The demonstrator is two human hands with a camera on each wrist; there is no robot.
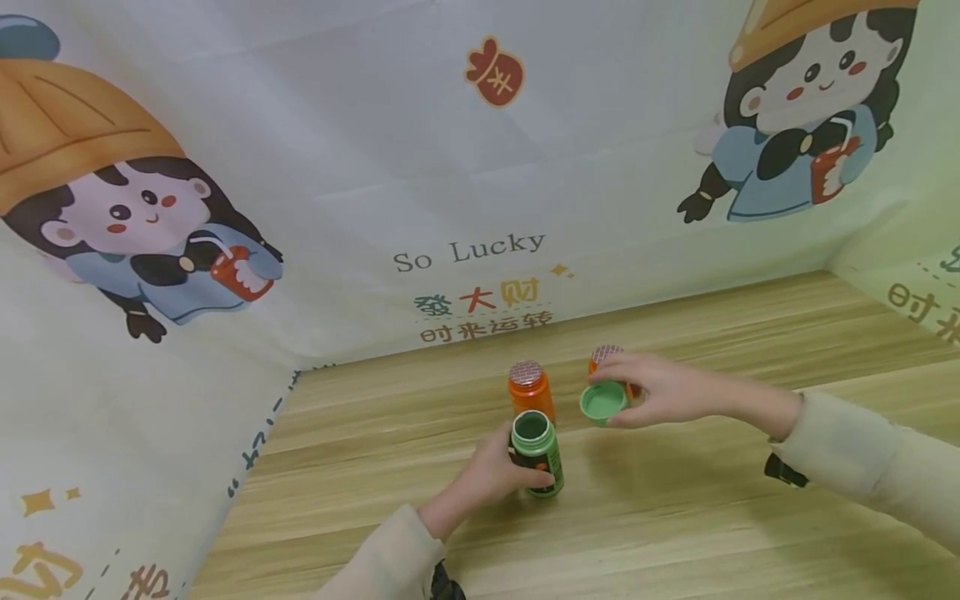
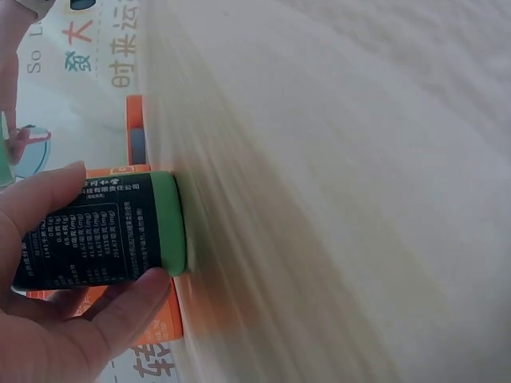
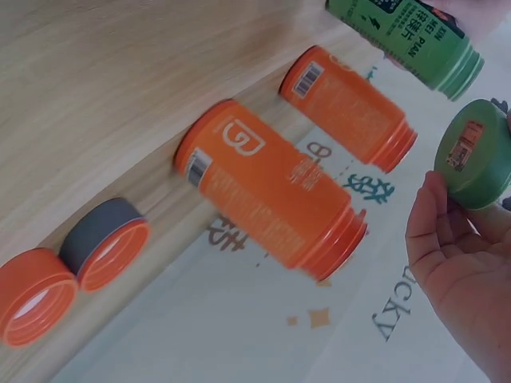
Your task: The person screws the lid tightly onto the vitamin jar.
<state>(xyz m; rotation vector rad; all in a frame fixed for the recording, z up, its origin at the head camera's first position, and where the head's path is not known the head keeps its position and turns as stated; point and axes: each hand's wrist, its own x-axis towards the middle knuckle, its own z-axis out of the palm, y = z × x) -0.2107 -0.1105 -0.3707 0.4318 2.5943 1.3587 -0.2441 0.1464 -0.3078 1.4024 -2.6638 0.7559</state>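
My left hand (image 1: 495, 467) grips a green bottle (image 1: 536, 446) with a black label, fingers and thumb around its sides. The bottle is upright with its mouth uncovered, its base close to the tabletop in the left wrist view. To its right, my right hand (image 1: 671, 387) pinches a green lid (image 1: 604, 402) by the edge, above the table. The lid's hollow side shows in the head view; its outer top carries a small sticker in the right wrist view. Just behind the green bottle stands an orange bottle (image 1: 529, 392) with a patterned seal on its mouth.
A second orange bottle (image 3: 263, 183) stands behind my right hand, partly hidden in the head view. Two caps, one orange (image 3: 32, 271) and one with a grey side (image 3: 100, 231), lie side by side on the wooden table (image 1: 360, 433). Printed cloth walls (image 1: 600, 208) border it.
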